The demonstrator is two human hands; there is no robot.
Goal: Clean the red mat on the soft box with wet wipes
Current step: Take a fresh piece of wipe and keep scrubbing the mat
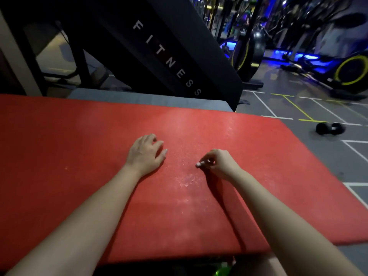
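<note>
- Red mat (59, 156) lies flat on top of the grey soft box (139, 98); only a strip of the box shows, at 12 o'clock.
- White dusty specks (185, 182) sit on the mat between the hands.
- Left hand (145, 156) rests on the mat, fingers loose.
- Right hand (219, 164) has curled fingers, tips pinched together at the mat; anything between them is too small to see.
- Mat's right edge hangs over the bare floor (298, 152).
- Dumbbell (329, 128) lies at 2 o'clock, well apart.
- Green thing (222, 270) at 6 o'clock is cut off.
</note>
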